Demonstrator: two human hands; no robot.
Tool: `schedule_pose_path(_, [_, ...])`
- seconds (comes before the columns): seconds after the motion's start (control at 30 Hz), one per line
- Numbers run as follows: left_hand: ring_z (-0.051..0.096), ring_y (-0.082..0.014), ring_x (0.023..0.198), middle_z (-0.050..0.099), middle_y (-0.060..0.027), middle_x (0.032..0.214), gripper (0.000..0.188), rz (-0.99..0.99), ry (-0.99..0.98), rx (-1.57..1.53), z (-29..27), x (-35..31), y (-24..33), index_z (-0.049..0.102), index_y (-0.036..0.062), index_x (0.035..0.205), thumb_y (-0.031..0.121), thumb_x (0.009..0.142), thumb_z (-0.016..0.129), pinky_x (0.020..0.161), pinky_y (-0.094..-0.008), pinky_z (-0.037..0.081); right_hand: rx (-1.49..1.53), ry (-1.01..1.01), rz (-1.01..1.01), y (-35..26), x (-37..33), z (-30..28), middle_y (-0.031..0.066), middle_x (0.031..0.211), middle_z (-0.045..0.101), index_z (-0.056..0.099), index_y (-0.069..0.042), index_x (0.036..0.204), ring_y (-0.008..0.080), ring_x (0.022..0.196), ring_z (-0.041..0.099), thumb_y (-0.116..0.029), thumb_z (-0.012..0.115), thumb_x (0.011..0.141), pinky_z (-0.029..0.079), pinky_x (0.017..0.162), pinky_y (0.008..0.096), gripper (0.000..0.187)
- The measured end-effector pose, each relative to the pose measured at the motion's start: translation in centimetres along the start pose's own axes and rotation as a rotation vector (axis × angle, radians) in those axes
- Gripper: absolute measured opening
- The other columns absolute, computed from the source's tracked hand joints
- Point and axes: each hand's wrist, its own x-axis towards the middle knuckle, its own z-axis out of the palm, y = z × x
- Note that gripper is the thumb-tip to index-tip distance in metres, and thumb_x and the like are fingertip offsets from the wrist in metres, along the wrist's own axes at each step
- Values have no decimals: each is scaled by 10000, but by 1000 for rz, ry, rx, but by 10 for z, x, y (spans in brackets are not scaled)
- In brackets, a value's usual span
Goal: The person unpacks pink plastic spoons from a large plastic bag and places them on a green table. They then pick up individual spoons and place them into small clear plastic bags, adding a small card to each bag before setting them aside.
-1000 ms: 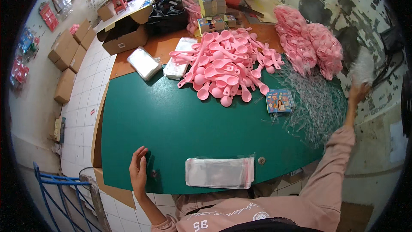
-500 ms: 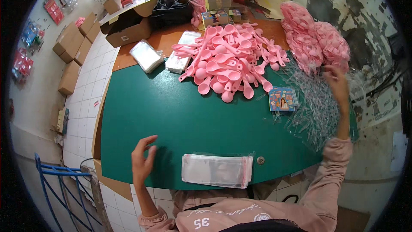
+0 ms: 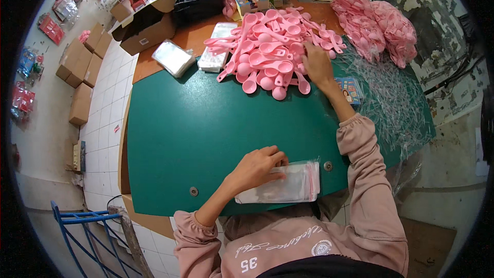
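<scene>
Left hand (image 3: 257,167) lies flat, fingers together, pressing the stack of clear plastic bags (image 3: 285,186) at the near edge of the green desk (image 3: 195,128). Right hand (image 3: 316,66) reaches into the pile of pink plastic spoons (image 3: 267,54), fingers curled among them; whether they grip 1, can't tell. Clear sleeves (image 3: 391,98) spread just beside.

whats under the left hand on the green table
The left hand rests on a stack of clear plastic bags lying flat on the green table. The part of the stack beneath the palm is covered, so anything there cannot be seen.
</scene>
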Motion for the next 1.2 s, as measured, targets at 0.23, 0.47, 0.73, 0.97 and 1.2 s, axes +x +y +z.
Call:
schedule_pose_path(0.23, [586,-238,670,602,-73,760,170,-36,40,-239,-9,-1,-3,557,70,838,157,712,631,600,-324,454,579,-221,103,-60,-42,-104,190,873,552,461,-9,1049,318,741,554,-95,488,818,422,627,351,249])
schedule_pose_path(0.47, [596,-247,738,614,-87,865,143,17,130,-202,-4,-9,-8,569,55,825,105,706,631,641,-331,467,545,-343,-63,-92,-124,-163,132,791,566,542,-28,996,230,701,559,-29,551,742,424,609,297,254])
schedule_pose_path(0.73, [559,-170,912,588,-87,974,92,-115,43,-668,-14,-12,-10,531,18,856,47,774,561,701,-279,473,649,-562,398,-80,-169,-157,92,714,563,591,13,784,184,617,570,-8,611,697,443,571,267,92])
schedule_pose_path(0.97, [505,-154,801,502,-90,978,110,-98,112,-758,-15,-12,-7,522,45,820,10,716,517,580,-248,458,602,-521,311,-82,-165,-163,112,795,529,574,13,799,170,626,549,-4,575,728,433,553,259,73])
schedule_pose_path(1.2, [503,-213,813,461,-89,910,134,-63,157,-364,7,-9,-2,595,70,848,69,714,598,623,-275,461,678,-45,424,-103,-180,-165,93,815,552,479,1,966,143,690,562,14,583,744,443,567,250,246])
